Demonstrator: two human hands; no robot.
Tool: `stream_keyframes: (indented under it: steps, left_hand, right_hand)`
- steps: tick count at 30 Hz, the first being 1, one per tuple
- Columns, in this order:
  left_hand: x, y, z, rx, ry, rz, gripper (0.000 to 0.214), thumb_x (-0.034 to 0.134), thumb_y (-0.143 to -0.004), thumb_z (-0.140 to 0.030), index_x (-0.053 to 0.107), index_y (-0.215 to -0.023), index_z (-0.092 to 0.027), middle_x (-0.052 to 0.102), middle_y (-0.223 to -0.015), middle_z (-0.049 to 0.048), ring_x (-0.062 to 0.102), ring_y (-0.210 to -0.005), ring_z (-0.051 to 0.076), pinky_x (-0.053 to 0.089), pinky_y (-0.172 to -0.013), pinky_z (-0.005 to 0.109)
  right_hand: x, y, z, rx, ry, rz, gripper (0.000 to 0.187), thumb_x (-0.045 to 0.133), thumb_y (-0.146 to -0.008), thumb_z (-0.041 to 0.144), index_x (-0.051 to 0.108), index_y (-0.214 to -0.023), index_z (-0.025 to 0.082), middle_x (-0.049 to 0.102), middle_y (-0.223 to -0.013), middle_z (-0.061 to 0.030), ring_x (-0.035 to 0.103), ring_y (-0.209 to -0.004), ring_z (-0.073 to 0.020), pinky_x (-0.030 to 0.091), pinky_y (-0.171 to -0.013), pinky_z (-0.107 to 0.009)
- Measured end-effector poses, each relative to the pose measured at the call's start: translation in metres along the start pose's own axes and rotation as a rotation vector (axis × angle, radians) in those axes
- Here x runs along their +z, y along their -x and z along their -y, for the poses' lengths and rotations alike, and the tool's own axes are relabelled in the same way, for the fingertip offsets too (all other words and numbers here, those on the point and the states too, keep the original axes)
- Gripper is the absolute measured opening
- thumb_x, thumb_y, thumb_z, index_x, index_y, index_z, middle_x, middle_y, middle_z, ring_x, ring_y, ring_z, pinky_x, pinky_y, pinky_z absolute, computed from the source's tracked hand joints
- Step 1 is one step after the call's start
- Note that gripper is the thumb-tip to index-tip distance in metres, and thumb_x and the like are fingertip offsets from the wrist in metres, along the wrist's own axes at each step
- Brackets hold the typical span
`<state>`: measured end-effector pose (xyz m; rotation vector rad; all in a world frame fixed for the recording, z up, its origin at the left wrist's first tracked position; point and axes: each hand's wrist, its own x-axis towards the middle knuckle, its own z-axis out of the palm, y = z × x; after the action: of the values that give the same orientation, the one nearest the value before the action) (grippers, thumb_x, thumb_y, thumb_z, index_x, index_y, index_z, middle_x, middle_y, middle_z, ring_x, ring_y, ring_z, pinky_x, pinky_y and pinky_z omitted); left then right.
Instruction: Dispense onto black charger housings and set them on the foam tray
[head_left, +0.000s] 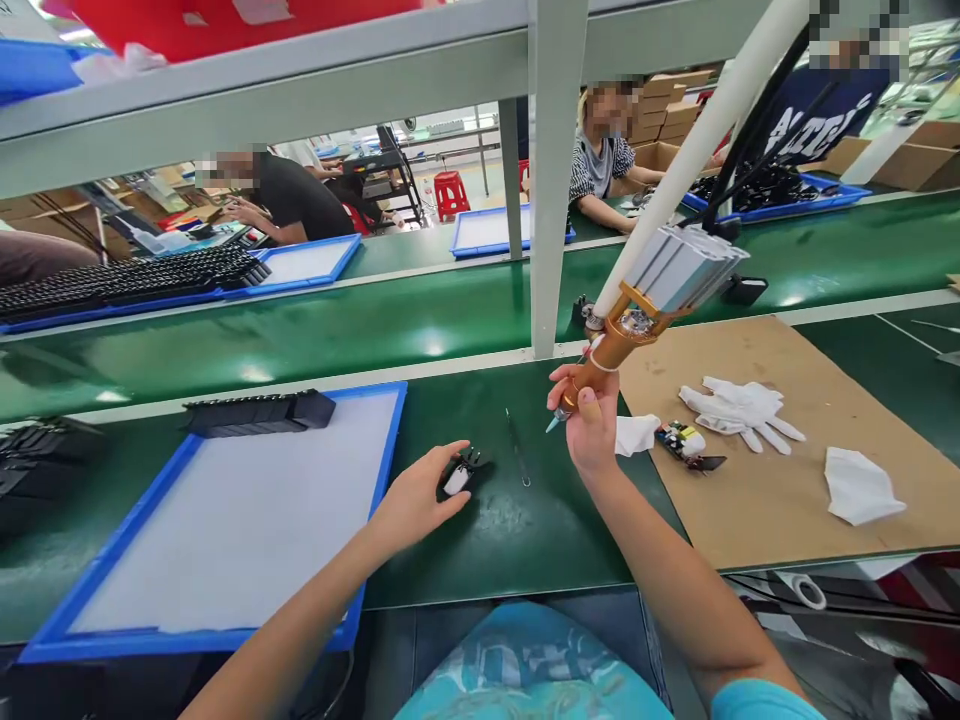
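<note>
In the head view, my left hand (420, 505) has its thumb and fingers curled round a small black plastic part (457, 478) with a white piece in it, low over the green bench. My right hand (589, 420) grips an orange glue dispenser (604, 362) with a pale teal nozzle pointing down and left. A silvery finned metal block (682, 262) sits at the dispenser's upper end. A thin metal pick (517, 450) lies on the bench between my hands. The inner side of the black part is hidden by my fingers.
To the left lies a blue-rimmed white tray (394, 440) with a row of black housings (259, 412). A cardboard sheet (750, 510) at right bears white gloves (742, 412), a circuit board (681, 440) and paper. A white post (551, 200) and conveyor (420, 325) stand beyond; people sit across.
</note>
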<state>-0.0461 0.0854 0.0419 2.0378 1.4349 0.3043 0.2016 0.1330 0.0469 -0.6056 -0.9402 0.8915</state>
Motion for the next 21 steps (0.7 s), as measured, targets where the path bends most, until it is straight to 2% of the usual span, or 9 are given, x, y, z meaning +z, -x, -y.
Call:
stream_keyframes:
  steps: [4, 7, 9, 13, 17, 21]
  left_hand:
    - [0.004, 0.000, 0.003, 0.024, 0.185, 0.126, 0.073, 0.068, -0.077, -0.044, 0.037, -0.142, -0.033, 0.047, -0.135, 0.0089, 0.060, -0.090, 0.018, 0.052, -0.075, 0.031]
    - [0.010, 0.002, 0.006, -0.004, 0.228, 0.130, 0.069, 0.069, -0.076, -0.045, 0.042, -0.138, -0.033, 0.045, -0.138, 0.0083, 0.058, -0.100, 0.020, 0.052, -0.078, 0.031]
    - [0.014, 0.006, 0.006, -0.008, 0.202, 0.079, 0.064, 0.070, -0.076, -0.043, 0.045, -0.135, -0.032, 0.046, -0.137, 0.0077, 0.057, -0.104, 0.021, 0.052, -0.080, 0.032]
    - [0.027, 0.020, 0.002, -0.024, 0.162, -0.102, 0.057, 0.066, -0.079, -0.034, 0.046, -0.132, -0.030, 0.049, -0.136, 0.0073, 0.059, -0.102, 0.021, 0.052, -0.084, 0.035]
    - [0.047, 0.028, 0.001, -0.092, 0.224, -0.256, 0.043, 0.066, -0.078, -0.031, 0.051, -0.118, -0.025, 0.049, -0.138, 0.0088, 0.062, -0.098, 0.020, 0.053, -0.081, 0.035]
    - [0.063, 0.028, -0.002, -0.127, 0.244, -0.292, 0.033, 0.063, -0.081, -0.034, 0.051, -0.110, -0.024, 0.064, -0.114, 0.0077, 0.064, -0.099, 0.023, 0.052, -0.084, 0.038]
  right_hand:
    - [0.002, 0.001, 0.000, 0.002, -0.009, 0.007, 0.034, 0.056, -0.084, 0.045, 0.041, -0.109, 0.029, 0.061, -0.090, 0.0016, 0.055, -0.058, -0.0103, 0.042, -0.060, -0.029]
    - [0.002, 0.002, -0.001, -0.007, -0.015, 0.016, 0.033, 0.056, -0.084, 0.046, 0.041, -0.108, 0.028, 0.061, -0.090, 0.0019, 0.055, -0.058, -0.0102, 0.042, -0.060, -0.029]
    - [0.003, 0.002, -0.001, -0.001, -0.011, 0.020, 0.033, 0.056, -0.084, 0.046, 0.041, -0.107, 0.029, 0.061, -0.090, 0.0021, 0.055, -0.058, -0.0103, 0.042, -0.060, -0.029]
    - [0.008, 0.005, 0.005, 0.043, -0.042, 0.017, 0.034, 0.055, -0.083, 0.049, 0.041, -0.105, 0.029, 0.061, -0.088, 0.0022, 0.054, -0.056, -0.0102, 0.040, -0.056, -0.027]
    - [0.022, 0.015, 0.013, 0.113, -0.158, 0.056, 0.031, 0.051, -0.085, 0.052, 0.044, -0.105, 0.028, 0.059, -0.088, 0.0021, 0.053, -0.053, -0.0092, 0.040, -0.052, -0.026]
    - [0.045, 0.031, 0.020, 0.155, -0.251, 0.156, 0.039, 0.048, -0.086, 0.056, 0.045, -0.113, 0.029, 0.059, -0.088, 0.0012, 0.051, -0.048, -0.0088, 0.038, -0.045, -0.026]
